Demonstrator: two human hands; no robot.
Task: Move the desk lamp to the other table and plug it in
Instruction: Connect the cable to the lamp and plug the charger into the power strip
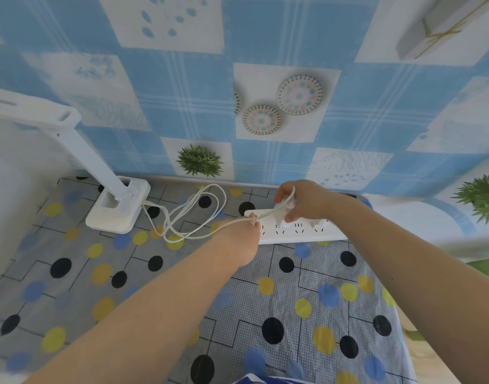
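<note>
A white desk lamp [118,206] stands on the table at the back left, its arm leaning up to the left. Its white cord [194,214] lies in loose loops on the cloth between the lamp's base and a white power strip [301,234] by the wall. My right hand [304,200] grips the lamp's white plug [283,210] right above the strip's sockets. My left hand [237,236] pinches the cord just left of the strip. Whether the plug's pins sit in a socket is hidden by my fingers.
The table [307,314] wears a grey cloth with black, yellow and blue dots. A blue checked wall [182,101] rises right behind the lamp and strip. The table's right edge drops off near the strip's right end.
</note>
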